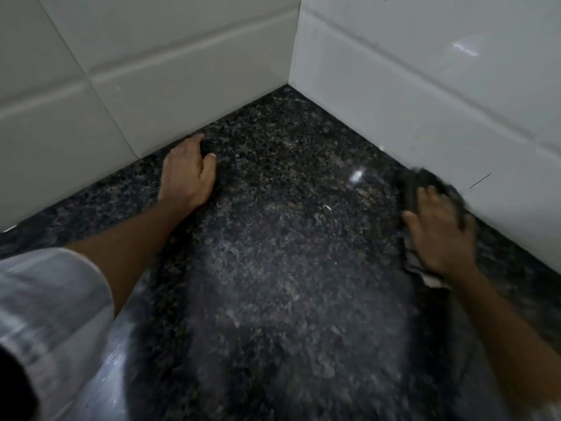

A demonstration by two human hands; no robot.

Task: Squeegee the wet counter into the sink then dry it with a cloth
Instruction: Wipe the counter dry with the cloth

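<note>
Here the right hand (440, 235) presses a dark cloth (425, 189) flat on the granite counter (273, 268), fingers spread, just beside the white tiled wall (425, 86). The left hand (188, 174) rests on the counter, fingers relaxed, touching that wall's other face.

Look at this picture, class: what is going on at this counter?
A person is wiping a dark speckled granite counter in a corner of white tiled walls. The right hand presses a dark cloth flat near the right wall; it is blurred. The left hand rests open on the counter by the back wall. No squeegee or sink shows.
</note>
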